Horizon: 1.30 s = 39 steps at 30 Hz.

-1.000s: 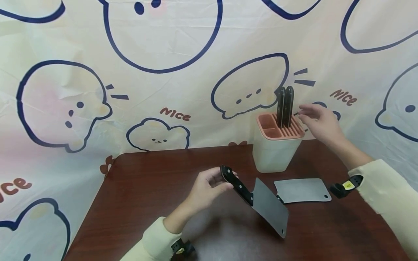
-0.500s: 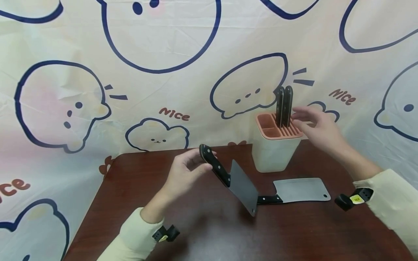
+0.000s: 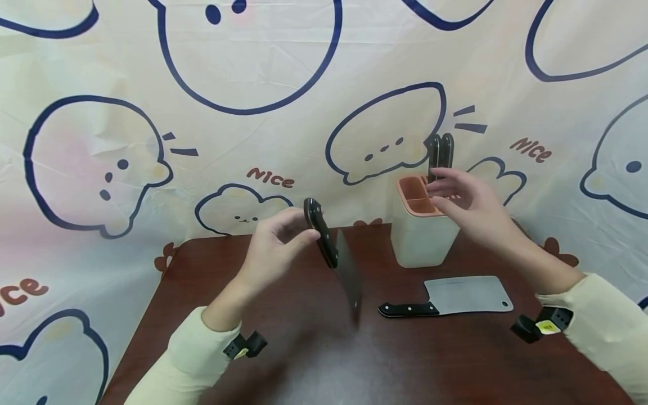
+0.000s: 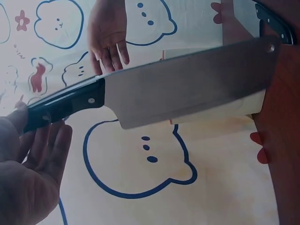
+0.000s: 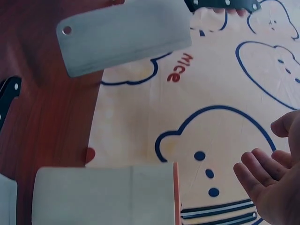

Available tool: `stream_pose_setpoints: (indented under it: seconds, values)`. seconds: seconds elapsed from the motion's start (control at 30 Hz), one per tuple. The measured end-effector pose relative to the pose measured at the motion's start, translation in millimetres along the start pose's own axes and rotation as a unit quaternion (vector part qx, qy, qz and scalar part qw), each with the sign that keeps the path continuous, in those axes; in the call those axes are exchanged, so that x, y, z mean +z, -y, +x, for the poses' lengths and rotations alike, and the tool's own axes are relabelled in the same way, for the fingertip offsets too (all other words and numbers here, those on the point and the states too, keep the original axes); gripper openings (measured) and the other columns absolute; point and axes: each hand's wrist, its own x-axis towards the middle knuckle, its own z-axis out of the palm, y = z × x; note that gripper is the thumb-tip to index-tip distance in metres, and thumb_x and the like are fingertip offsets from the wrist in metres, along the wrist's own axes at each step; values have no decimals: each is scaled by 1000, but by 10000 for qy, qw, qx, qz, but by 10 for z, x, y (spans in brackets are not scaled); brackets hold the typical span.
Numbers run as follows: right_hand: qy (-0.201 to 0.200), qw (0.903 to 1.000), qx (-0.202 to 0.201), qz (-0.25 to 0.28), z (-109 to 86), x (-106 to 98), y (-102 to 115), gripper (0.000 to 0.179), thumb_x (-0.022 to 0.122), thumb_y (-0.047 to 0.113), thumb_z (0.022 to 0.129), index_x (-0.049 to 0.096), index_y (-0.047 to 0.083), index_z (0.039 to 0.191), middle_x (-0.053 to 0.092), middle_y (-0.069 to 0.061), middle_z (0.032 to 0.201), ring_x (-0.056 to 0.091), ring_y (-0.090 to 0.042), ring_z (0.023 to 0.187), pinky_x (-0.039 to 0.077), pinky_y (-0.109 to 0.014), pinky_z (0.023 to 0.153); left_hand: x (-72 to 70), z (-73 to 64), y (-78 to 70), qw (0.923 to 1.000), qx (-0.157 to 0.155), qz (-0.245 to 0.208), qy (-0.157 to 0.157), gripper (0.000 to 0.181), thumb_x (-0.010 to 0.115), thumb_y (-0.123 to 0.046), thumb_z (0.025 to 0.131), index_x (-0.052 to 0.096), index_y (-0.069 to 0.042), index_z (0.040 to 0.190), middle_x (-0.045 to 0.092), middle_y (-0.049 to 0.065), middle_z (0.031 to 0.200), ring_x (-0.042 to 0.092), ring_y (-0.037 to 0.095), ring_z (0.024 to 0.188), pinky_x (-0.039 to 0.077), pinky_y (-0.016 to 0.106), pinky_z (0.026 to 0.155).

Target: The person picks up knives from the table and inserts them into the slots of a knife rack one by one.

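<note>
My left hand [image 3: 273, 247] pinches the butt end of the black riveted handle of a cleaver [image 3: 347, 273]. Its broad blade slopes down to the right, almost edge-on in the head view and broadside in the left wrist view. My right hand [image 3: 473, 208] hovers at the top of a white knife holder [image 3: 422, 247] with a pink slotted lid, hiding most of the slots. Its fingers are loosely bent with nothing in them in the right wrist view. Two black knife handles [image 3: 445, 149] stand upright in the holder, just behind those fingers.
A second cleaver [image 3: 468, 295] lies flat on the brown table [image 3: 405, 360] in front of the holder, handle to the left. Behind the table hangs a cartoon-printed cloth [image 3: 283, 146]. Each wrist carries a small black camera.
My left hand has carried the cleaver left and upward, its blade turning edge-on and uncovering the other cleaver's handle. My right hand has moved left over the holder's slots.
</note>
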Motion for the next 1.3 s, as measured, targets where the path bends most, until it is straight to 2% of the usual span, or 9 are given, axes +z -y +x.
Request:
stream_pose_setpoints:
  seconds: [0.03, 0.13, 0.27, 0.43, 0.7, 0.97, 1.3]
  values:
    - [4, 10000, -66, 46, -6, 16, 16, 51, 60, 15, 103, 45, 11, 152, 65, -17, 131, 60, -27, 120, 46, -14, 95, -2, 22, -10, 10000, 20, 46, 17, 24, 73, -6, 94, 72, -3, 118, 72, 5, 103, 69, 19, 95, 58, 34, 89]
    - [34, 9996, -167, 205, -17, 67, 66, 51, 60, 14, 103, 45, 11, 152, 64, -17, 131, 61, -25, 119, 44, -9, 92, 4, 97, -47, 9998, 59, 176, 52, 24, 73, -9, 95, 72, -4, 118, 72, 3, 106, 68, 17, 97, 58, 36, 90]
    - [52, 9987, -288, 419, -21, 143, 141, 51, 62, 12, 102, 47, 10, 150, 64, -17, 131, 63, -18, 116, 46, -10, 94, 25, 198, -107, 9995, 55, 305, 71, 27, 75, -13, 94, 72, -7, 120, 72, 1, 107, 68, 15, 98, 58, 36, 89]
    - [26, 9961, -449, 764, -12, 242, 223, 47, 66, 11, 100, 53, 11, 145, 65, -10, 130, 64, -10, 113, 50, -15, 95, 71, 298, -163, 9995, -49, 323, 21, 33, 76, -14, 93, 70, -5, 124, 74, 3, 105, 70, 14, 95, 58, 34, 88]
    - [16, 9912, -811, 1047, -5, 404, 314, 47, 67, 6, 98, 55, 9, 143, 66, -10, 127, 66, -10, 112, 51, -17, 94, 193, 429, -198, 9996, -28, 291, -48, 34, 78, -13, 91, 70, -5, 123, 75, 4, 103, 70, 15, 92, 58, 36, 86]
    - [191, 9839, -887, 1542, 7, 584, 365, 51, 72, 3, 94, 55, 5, 142, 65, -15, 127, 67, -16, 113, 53, -23, 96, 289, 530, -209, 9994, 44, 308, -149, 34, 80, -16, 90, 71, -6, 121, 76, 3, 100, 71, 13, 87, 58, 36, 82]
    - [246, 9862, -700, 1482, 18, 768, 419, 44, 77, 9, 92, 62, 6, 133, 68, -6, 122, 66, -17, 111, 55, -28, 95, 402, 608, -195, 9992, 179, 216, -279, 31, 80, -17, 90, 73, -6, 117, 76, 3, 97, 71, 13, 87, 58, 34, 83]
